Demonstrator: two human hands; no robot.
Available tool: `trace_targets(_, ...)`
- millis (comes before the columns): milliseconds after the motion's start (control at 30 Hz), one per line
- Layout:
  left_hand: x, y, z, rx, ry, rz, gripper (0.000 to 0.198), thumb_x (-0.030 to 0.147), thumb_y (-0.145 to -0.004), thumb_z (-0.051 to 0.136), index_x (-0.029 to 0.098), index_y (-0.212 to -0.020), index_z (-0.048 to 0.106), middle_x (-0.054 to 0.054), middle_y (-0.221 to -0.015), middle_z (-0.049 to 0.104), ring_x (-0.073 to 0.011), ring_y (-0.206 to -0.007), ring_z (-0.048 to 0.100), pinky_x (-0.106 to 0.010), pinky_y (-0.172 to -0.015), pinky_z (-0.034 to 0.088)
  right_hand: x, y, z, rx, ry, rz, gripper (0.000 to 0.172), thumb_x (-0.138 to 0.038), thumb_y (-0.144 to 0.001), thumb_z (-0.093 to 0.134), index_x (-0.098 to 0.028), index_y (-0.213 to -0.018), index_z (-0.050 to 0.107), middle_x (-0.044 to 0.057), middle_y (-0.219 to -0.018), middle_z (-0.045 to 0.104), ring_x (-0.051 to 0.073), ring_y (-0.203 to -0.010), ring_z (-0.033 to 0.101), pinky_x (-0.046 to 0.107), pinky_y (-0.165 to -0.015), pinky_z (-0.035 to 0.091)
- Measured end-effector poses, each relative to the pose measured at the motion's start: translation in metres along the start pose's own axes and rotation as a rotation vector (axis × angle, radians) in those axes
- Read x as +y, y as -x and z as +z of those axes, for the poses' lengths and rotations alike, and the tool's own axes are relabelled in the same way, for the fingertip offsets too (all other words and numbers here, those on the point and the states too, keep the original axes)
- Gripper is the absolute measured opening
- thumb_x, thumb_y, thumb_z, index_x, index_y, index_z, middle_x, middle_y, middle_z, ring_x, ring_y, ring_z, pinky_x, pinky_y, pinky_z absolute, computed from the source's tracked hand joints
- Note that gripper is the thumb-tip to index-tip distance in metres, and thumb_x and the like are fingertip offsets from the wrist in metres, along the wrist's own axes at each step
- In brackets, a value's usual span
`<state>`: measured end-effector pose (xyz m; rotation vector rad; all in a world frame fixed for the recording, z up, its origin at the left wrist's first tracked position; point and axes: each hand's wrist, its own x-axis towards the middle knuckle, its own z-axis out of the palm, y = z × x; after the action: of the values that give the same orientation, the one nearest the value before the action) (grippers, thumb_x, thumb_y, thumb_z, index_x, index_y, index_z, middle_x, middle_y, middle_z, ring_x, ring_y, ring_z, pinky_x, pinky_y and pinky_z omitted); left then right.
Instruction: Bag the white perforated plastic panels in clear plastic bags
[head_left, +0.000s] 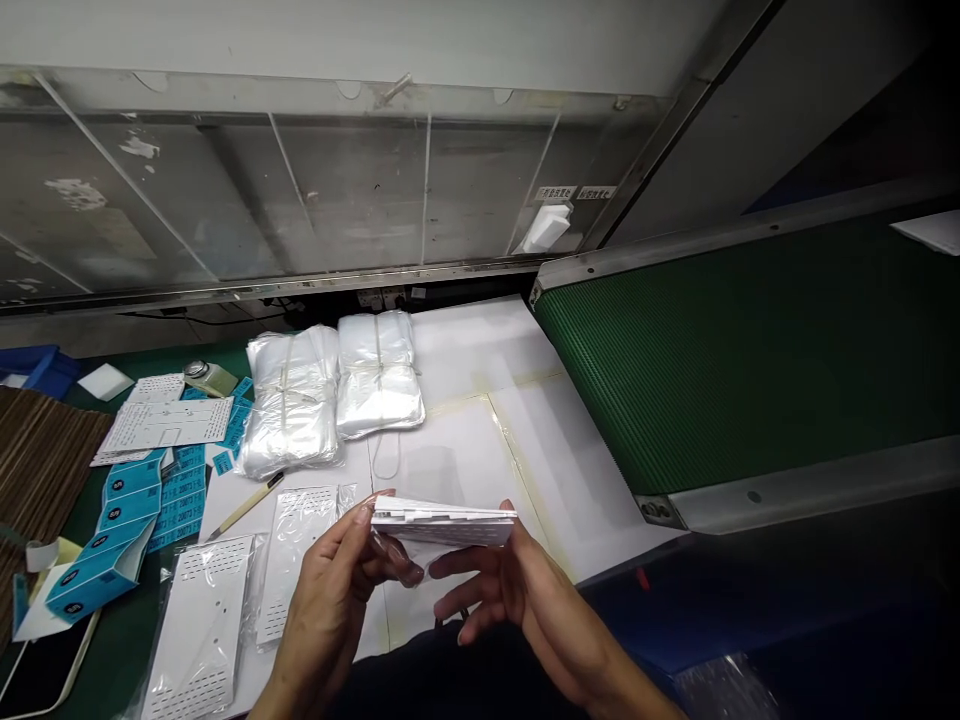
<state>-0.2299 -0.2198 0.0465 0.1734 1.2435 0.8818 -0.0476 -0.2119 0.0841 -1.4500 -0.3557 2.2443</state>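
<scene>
My left hand (330,590) and my right hand (517,600) together hold a flat white plastic panel (442,524) edge-on above the white work surface (465,440), partly inside a thin clear plastic bag. The left fingers pinch its left end; the right thumb and fingers grip its right end from beneath. Directly below and to the left lie bagged white perforated panels (296,555) and another one (199,630).
Two tied bundles of clear plastic bags (330,395) lie at the back. Blue label strips (127,520), white perforated sheets (169,420), a pencil (247,505) and a small bottle (206,375) sit left. A green conveyor belt (750,350) runs along the right.
</scene>
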Motion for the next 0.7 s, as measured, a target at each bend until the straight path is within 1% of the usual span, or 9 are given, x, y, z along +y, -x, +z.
trace_targets(233,-0.0014,0.0002,-0.003,-0.033,0.038,0.003,0.04,0.043,-0.083,0.056,0.014,-0.11,0.059,-0.005,-0.062,0.06,-0.0195,-0.058,0.059,-0.03,-0.062,0.05,0.0006,-0.0004,0.0006,-0.001,0.001,-0.003,0.061,-0.057,-0.091,0.016,-0.016,-0.117,0.053,0.014,-0.1,0.065,0.025,-0.08,0.065,0.037,-0.066,0.048)
trace_targets(367,0.0006,0.0015,-0.0013,-0.026,0.037,-0.005,0.04,0.047,-0.082,0.057,0.013,-0.104,0.062,-0.005,-0.061,0.06,-0.0195,-0.057,0.058,-0.03,-0.061,0.05,0.0001,-0.0008,0.0007,-0.005,0.002,0.004,0.061,-0.058,-0.09,0.017,-0.017,-0.118,0.052,0.014,-0.1,0.065,0.026,-0.081,0.065,0.038,-0.067,0.048)
trace_targets(433,0.0017,0.0017,0.0002,-0.011,0.039,-0.01,0.043,0.049,-0.082,0.057,0.013,-0.104,0.062,-0.005,-0.061,0.06,-0.0197,-0.057,0.058,-0.03,-0.061,0.049,-0.0003,-0.0008,0.0011,0.001,0.006,0.011,0.063,-0.06,-0.089,0.017,-0.017,-0.119,0.052,0.014,-0.101,0.065,0.027,-0.083,0.065,0.041,-0.069,0.049)
trace_targets(500,0.0013,0.0015,0.0006,0.003,0.041,-0.015,0.045,0.049,-0.082,0.056,0.014,-0.11,0.059,-0.005,-0.062,0.061,-0.0202,-0.058,0.059,-0.03,-0.062,0.049,-0.0007,-0.0001,0.002,0.045,0.023,0.005,0.063,-0.062,-0.088,0.019,-0.018,-0.122,0.048,0.013,-0.099,0.065,0.027,-0.083,0.065,0.044,-0.072,0.048)
trace_targets(533,0.0004,0.0013,0.0002,0.017,0.037,-0.016,0.046,0.048,-0.083,0.057,0.014,-0.114,0.057,-0.005,-0.064,0.062,-0.0206,-0.06,0.06,-0.031,-0.063,0.049,-0.0009,0.0006,0.0026,0.088,0.048,-0.003,0.063,-0.063,-0.087,0.021,-0.02,-0.126,0.045,0.012,-0.097,0.066,0.027,-0.084,0.065,0.046,-0.075,0.048)
trace_targets(633,-0.0033,0.0015,-0.0032,0.056,0.006,-0.021,0.047,0.045,-0.084,0.055,0.014,-0.12,0.052,-0.006,-0.067,0.064,-0.0225,-0.064,0.063,-0.034,-0.07,0.049,-0.0005,0.0035,0.0028,0.228,0.177,-0.035,0.064,-0.063,-0.087,0.027,-0.026,-0.138,0.026,0.006,-0.089,0.067,0.024,-0.083,0.065,0.048,-0.083,0.046)
trace_targets(700,-0.0046,0.0028,-0.0056,0.073,-0.012,0.001,0.048,0.047,-0.086,0.053,0.014,-0.12,0.052,-0.006,-0.066,0.064,-0.0233,-0.063,0.063,-0.035,-0.072,0.048,0.003,0.0041,-0.0003,0.285,0.247,-0.053,0.065,-0.063,-0.087,0.026,-0.026,-0.14,0.019,0.003,-0.082,0.067,0.022,-0.08,0.064,0.047,-0.085,0.045)
